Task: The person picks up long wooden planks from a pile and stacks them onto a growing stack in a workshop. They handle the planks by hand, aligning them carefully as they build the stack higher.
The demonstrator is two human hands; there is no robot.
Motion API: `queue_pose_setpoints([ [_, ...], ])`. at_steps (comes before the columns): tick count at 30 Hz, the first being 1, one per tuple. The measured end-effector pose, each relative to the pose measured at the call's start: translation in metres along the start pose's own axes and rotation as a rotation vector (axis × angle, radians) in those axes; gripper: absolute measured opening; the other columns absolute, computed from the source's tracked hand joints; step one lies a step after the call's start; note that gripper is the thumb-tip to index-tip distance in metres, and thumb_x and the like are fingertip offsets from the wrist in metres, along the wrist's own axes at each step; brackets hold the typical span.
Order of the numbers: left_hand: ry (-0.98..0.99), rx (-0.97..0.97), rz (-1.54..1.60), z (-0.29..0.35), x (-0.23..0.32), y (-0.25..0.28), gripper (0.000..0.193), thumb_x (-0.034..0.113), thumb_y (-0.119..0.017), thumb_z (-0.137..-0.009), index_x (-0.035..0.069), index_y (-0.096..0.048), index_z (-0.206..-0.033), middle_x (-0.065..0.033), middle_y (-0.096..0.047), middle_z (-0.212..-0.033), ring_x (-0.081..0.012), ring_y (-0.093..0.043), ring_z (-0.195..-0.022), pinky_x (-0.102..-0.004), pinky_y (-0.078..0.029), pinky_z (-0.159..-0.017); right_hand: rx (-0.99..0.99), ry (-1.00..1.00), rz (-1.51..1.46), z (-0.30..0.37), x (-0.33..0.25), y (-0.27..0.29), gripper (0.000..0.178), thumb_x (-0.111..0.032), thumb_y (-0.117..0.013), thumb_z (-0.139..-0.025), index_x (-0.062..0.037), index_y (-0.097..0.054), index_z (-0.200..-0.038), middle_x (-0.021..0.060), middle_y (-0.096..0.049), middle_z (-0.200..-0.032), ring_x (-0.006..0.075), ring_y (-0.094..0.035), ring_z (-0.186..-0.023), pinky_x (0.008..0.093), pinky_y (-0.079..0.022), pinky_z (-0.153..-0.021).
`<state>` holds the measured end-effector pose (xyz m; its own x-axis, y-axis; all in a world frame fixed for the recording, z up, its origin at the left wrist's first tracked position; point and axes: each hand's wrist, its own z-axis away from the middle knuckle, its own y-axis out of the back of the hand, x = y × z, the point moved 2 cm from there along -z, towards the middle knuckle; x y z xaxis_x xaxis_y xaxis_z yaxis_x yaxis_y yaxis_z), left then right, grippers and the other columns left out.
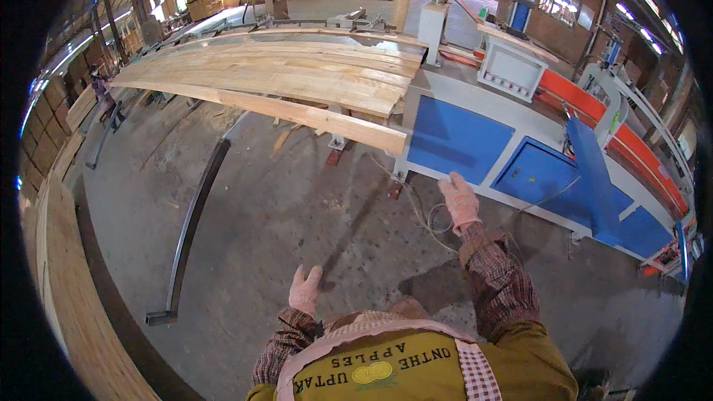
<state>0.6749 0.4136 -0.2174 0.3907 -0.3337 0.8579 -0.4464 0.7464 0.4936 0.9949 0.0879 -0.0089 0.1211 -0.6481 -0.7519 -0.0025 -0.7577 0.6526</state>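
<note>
My left hand, in a pale pink work glove, is raised low in front of my body. Its fingers are apart and nothing is in it. Farther forward and to the right, my right hand wears a matching glove. Its fingers are loosely stretched toward the boards, with no object seen in them. Nearest to it is the blue-panelled machine. A long wooden board runs along the near side of the machine bed, its right end by the machine's corner. Behind it, several pale planks lie side by side.
At the far left, another person stands near the board's far end. A dark metal bar crosses the floor on the left. Stacked timber lines the left edge. A loose cable lies by the machine's foot. A control box tops the machine.
</note>
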Motion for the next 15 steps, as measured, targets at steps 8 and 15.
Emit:
queue_pose_setpoints([
  [8, 0.169, 0.055, 0.451, -0.113, 0.212, -0.079, 0.093, 0.053, -0.071, -0.089, 0.008, -0.031, -0.160, -0.0184, -0.062, -0.133, -0.0289, -0.062, -0.118, -0.0407, -0.048, -0.099, 0.047, 0.557, 0.534, -0.221, -0.037, -0.068, 0.087, -0.049, -0.074, -0.083, -0.0106, -0.040, -0.153, 0.0152, -0.050, -0.147, 0.0353, -0.048, -0.136, 0.0465, -0.041, -0.112],
  [15, 0.257, 0.227, 0.373, -0.173, 0.305, -0.147, 0.102, 0.063, -0.067, -0.088, 0.010, -0.022, -0.163, -0.0217, -0.052, -0.147, -0.0366, -0.057, -0.128, -0.0429, -0.043, -0.107, -0.290, 0.767, 0.482, -0.328, -0.108, -0.118, 0.088, -0.048, -0.079, -0.078, -0.0141, -0.043, -0.150, 0.0157, -0.052, -0.145, 0.0342, -0.051, -0.132, 0.0467, -0.043, -0.110],
])
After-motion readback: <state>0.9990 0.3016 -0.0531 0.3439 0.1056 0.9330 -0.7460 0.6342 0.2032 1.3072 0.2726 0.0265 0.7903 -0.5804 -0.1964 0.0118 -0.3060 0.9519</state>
